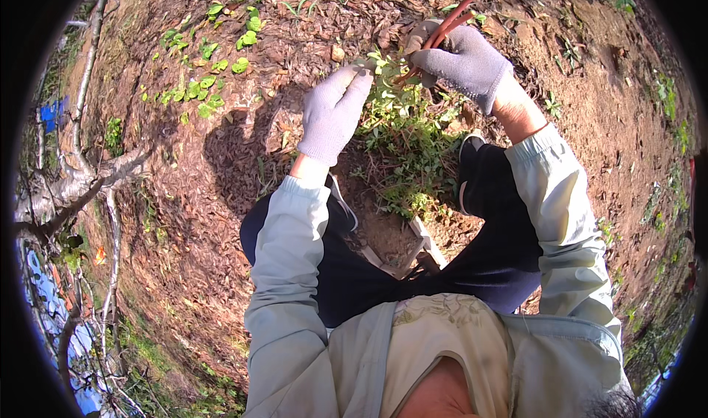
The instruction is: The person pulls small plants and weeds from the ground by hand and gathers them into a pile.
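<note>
My right hand, in a grey knitted work glove, is closed around a tool with two reddish-brown bars. The bars stick out beyond the hand at the top, and the tool's lower end points down into the leaves. My left hand, gloved alike, has thumb and fingers pinched together at the left edge of the leafy green sprigs. Its fingertips are partly hidden. Under both hands, a heap of green leafy plants with thin stems lies on the soil between my shoes.
I sit low on a wooden stool between my knees. Brown dry leaves cover the ground, with small round-leaved green plants at upper left. A pale bare tree trunk with branches stands at left. More bare soil lies at right.
</note>
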Available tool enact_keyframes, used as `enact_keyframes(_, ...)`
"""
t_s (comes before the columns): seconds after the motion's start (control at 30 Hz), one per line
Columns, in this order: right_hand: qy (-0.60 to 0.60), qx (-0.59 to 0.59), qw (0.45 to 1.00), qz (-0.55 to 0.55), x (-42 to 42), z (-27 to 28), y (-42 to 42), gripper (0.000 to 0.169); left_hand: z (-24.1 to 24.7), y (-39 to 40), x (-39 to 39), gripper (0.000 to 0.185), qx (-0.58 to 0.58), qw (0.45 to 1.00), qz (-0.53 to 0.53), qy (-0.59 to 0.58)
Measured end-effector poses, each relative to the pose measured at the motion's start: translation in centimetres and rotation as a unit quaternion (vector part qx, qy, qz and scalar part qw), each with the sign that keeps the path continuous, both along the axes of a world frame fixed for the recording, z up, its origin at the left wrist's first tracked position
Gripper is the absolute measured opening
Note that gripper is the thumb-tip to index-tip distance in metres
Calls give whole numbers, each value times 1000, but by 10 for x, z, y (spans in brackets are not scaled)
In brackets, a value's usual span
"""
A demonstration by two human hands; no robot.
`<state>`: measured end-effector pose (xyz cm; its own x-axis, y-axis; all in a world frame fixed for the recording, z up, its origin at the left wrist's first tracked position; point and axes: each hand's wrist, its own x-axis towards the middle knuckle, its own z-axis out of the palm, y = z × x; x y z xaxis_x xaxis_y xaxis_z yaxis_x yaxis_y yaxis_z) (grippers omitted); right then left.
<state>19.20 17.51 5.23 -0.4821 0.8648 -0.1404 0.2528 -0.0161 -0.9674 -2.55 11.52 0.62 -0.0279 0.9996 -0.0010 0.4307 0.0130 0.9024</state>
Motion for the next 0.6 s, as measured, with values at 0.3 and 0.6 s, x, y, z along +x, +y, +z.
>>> enact_keyframes(0.3,2,-12,999,-43,-1,-1,7,22,-2,0,-1,16,92,966,-73,231)
enact_keyframes(0.6,83,-39,994,-66,-3,-1,4,29,-15,-2,0,15,26,984,-93,151)
